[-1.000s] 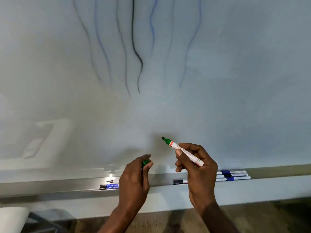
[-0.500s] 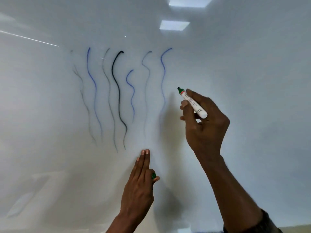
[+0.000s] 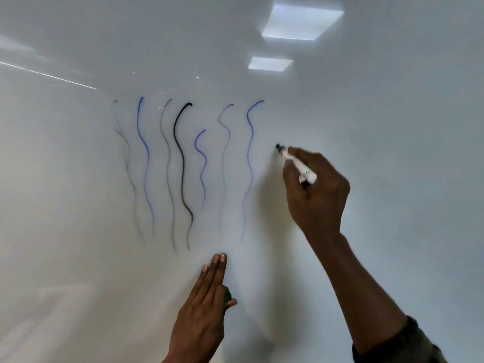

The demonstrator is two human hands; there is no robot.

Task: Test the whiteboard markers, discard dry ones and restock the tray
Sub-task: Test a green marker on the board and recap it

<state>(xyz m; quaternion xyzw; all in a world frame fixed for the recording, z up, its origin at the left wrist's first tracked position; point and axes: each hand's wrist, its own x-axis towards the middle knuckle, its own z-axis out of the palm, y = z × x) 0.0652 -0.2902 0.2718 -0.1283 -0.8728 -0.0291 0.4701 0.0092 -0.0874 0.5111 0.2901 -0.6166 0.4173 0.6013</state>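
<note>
A glossy whiteboard (image 3: 78, 179) carries wavy test lines (image 3: 180, 163). The right hand (image 3: 317, 195) pinches the green marker (image 3: 297, 165) mid-barrel; I judge it light, stiff and smooth. The left hand (image 3: 204, 313) pinches its cap (image 3: 227, 296).

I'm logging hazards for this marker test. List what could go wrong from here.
The green cap, pinched by the left hand while its fingers lie on the whiteboard, may slip and fall. The green marker in the right hand sits close to the rightmost blue line; strokes might overlap and blur the result.

Right hand (image 3: 314, 189) raised — marker (image 3: 296, 163) tip at whiteboard (image 3: 392, 127).
</note>
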